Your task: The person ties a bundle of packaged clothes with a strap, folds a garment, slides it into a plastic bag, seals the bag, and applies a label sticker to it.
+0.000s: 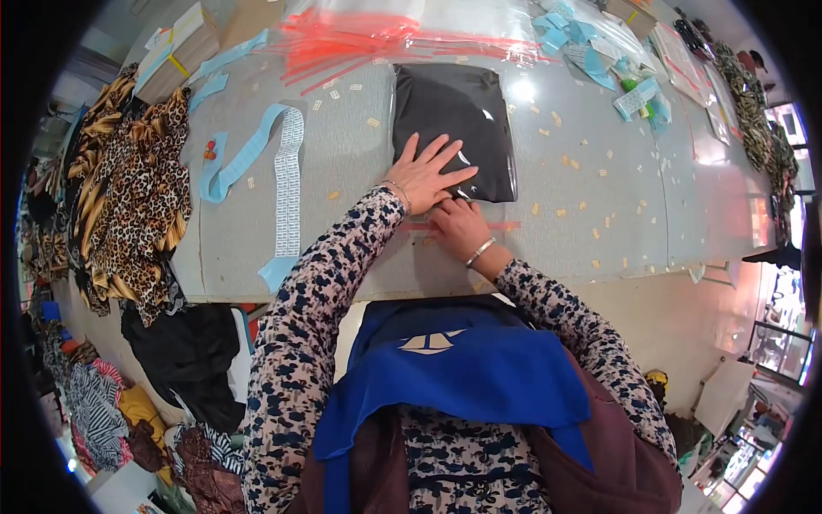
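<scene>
A dark folded garment in a clear plastic bag (pixel 449 111) lies flat on the grey table (pixel 342 180). My left hand (pixel 421 178) rests on the bag's lower left part, palm down with fingers spread. Just below it, my right hand (pixel 460 227) is at the bag's bottom edge, its fingers curled against the plastic; what they pinch, if anything, is hidden. A red strip (pixel 507 226) of the bag runs beneath my right hand, near the table's front.
Red-edged clear bags (pixel 368 34) lie at the back. Left are a strip of printed labels (pixel 288 184), leopard-print cloth (pixel 158 180) and a card stack (pixel 175 60). Blue label scraps (pixel 638 98) lie at the right, and small paper tags (pixel 565 161) are scattered about.
</scene>
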A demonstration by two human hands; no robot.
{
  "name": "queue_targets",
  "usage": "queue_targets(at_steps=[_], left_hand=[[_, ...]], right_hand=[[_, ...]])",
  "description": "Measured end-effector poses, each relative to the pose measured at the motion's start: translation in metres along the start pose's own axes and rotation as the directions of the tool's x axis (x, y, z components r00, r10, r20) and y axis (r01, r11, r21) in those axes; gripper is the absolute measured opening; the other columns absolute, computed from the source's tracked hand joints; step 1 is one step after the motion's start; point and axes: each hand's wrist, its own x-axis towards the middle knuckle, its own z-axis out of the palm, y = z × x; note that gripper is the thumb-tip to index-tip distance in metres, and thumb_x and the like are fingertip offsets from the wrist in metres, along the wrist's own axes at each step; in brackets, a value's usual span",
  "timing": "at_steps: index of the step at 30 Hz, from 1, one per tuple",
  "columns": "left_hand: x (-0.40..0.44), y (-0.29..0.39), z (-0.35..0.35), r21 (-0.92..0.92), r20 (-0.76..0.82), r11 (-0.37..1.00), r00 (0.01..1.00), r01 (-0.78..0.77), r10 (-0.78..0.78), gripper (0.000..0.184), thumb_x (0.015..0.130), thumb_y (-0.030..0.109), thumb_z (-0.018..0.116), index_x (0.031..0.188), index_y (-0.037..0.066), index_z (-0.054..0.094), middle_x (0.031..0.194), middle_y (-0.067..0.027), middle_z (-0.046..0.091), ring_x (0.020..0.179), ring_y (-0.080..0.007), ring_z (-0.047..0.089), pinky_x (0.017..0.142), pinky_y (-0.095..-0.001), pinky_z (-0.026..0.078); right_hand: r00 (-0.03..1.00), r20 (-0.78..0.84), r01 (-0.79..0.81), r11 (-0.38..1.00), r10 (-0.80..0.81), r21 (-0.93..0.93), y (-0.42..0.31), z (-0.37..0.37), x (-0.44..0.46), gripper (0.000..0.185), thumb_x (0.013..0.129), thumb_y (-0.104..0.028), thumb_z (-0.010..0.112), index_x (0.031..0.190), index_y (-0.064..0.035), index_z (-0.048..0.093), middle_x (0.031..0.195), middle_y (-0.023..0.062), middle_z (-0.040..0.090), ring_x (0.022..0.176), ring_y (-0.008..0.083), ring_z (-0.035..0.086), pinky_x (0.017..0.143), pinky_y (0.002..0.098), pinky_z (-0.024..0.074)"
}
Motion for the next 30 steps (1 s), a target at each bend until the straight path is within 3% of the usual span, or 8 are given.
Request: queue_targets(at_steps=[7, 8, 12, 17, 21, 27, 29, 30], left_hand=[[-0.01, -0.002, 0.013, 0.099, -0.064, 0.994, 0.996, -0.047, 0.054, 0.064, 0.083, 0.028, 0.059, 0.142, 0.034, 0.036, 0.152, -0.0104, 0.024, 0.14, -0.0303, 0.024, 0.108, -0.0629, 0.017], [-0.009, -0.001, 0.01, 0.101, -0.078, 0.992, 0.994, -0.069, 0.078, 0.064, 0.082, 0.027, 0.059, 0.142, 0.032, 0.037, 0.151, -0.0114, 0.025, 0.139, -0.0312, 0.025, 0.107, -0.0634, 0.018], [-0.006, 0.001, 0.007, 0.052, 0.081, 0.998, 0.996, -0.043, 0.038, 0.064, 0.083, 0.031, 0.06, 0.142, 0.033, 0.037, 0.153, -0.0133, 0.023, 0.141, -0.0336, 0.021, 0.107, -0.0652, 0.015], [-0.007, -0.009, 0.023, 0.059, 0.07, 0.996, 0.995, -0.071, 0.067, 0.07, 0.079, 0.023, 0.062, 0.143, 0.033, 0.035, 0.153, -0.0138, 0.021, 0.141, -0.0349, 0.019, 0.107, -0.0662, 0.015], [-0.01, -0.004, 0.015, 0.082, 0.121, 0.994, 0.99, -0.076, 0.066, 0.075, 0.077, 0.021, 0.064, 0.143, 0.033, 0.033, 0.154, -0.0143, 0.019, 0.141, -0.0353, 0.018, 0.107, -0.0664, 0.014], [-0.022, 0.004, -0.005, 0.04, 0.12, 0.994, 0.989, -0.097, 0.092, 0.079, 0.071, 0.019, 0.066, 0.143, 0.029, 0.035, 0.153, -0.0154, 0.022, 0.141, -0.0358, 0.019, 0.107, -0.0659, 0.014], [-0.027, 0.005, -0.004, 0.048, 0.042, 0.985, 0.986, -0.165, 0.163, 0.077, 0.07, 0.018, 0.066, 0.141, 0.024, 0.038, 0.151, -0.0159, 0.026, 0.14, -0.0358, 0.022, 0.108, -0.0638, 0.016], [-0.03, 0.003, -0.005, 0.049, -0.001, 0.977, 0.978, -0.209, 0.21, 0.076, 0.069, 0.016, 0.065, 0.14, 0.022, 0.04, 0.15, -0.016, 0.028, 0.139, -0.0355, 0.024, 0.108, -0.0624, 0.017]], right_hand=[[0.971, 0.223, -0.111, 0.989, 0.086, 0.1, 0.006, 0.003, 0.016, 0.019, 0.073, -0.022, 0.068, 0.081, -0.0048, 0.065, 0.084, 0.0148, 0.066, 0.081, 0.0324, 0.064, 0.071, 0.0442, 0.0513], [0.915, 0.381, -0.165, 0.985, 0.134, 0.049, 0.004, -0.006, 0.023, 0.037, 0.08, -0.038, 0.066, 0.093, -0.0041, 0.068, 0.097, 0.0168, 0.066, 0.091, 0.0325, 0.064, 0.079, 0.0443, 0.0519], [0.923, 0.334, -0.213, 0.976, 0.189, 0.037, -0.001, -0.004, 0.019, 0.027, 0.078, -0.025, 0.062, 0.093, -0.0033, 0.068, 0.098, 0.014, 0.066, 0.091, 0.0272, 0.065, 0.077, 0.0423, 0.0513], [0.992, 0.08, 0.112, 0.978, -0.099, -0.173, 0.0, 0.017, 0.002, 0.017, 0.078, -0.023, 0.058, 0.085, -0.0066, 0.058, 0.086, 0.0087, 0.056, 0.085, 0.024, 0.057, 0.078, 0.0396, 0.0404], [0.913, 0.118, 0.4, 0.914, -0.391, -0.065, 0.016, 0.01, -0.043, 0.02, 0.076, -0.023, 0.058, 0.088, -0.0071, 0.056, 0.088, 0.0088, 0.053, 0.087, 0.0254, 0.054, 0.085, 0.0429, 0.0385], [0.867, 0.406, 0.251, 0.957, -0.289, 0.144, 0.045, -0.07, -0.168, 0.022, 0.091, -0.023, 0.049, 0.094, -0.0041, 0.06, 0.092, 0.0155, 0.06, 0.094, 0.0309, 0.059, 0.096, 0.0453, 0.0381], [0.603, 0.798, -0.055, 0.997, -0.01, 0.054, 0.051, -0.096, -0.185, 0.029, 0.089, -0.03, 0.057, 0.098, -0.0029, 0.063, 0.091, 0.0163, 0.061, 0.094, 0.0336, 0.059, 0.091, 0.0459, 0.0416], [0.295, 0.946, -0.203, 0.976, 0.134, -0.075, 0.053, -0.114, -0.184, 0.033, 0.086, -0.033, 0.062, 0.101, -0.0028, 0.064, 0.09, 0.0165, 0.061, 0.095, 0.035, 0.059, 0.089, 0.0464, 0.0432]])
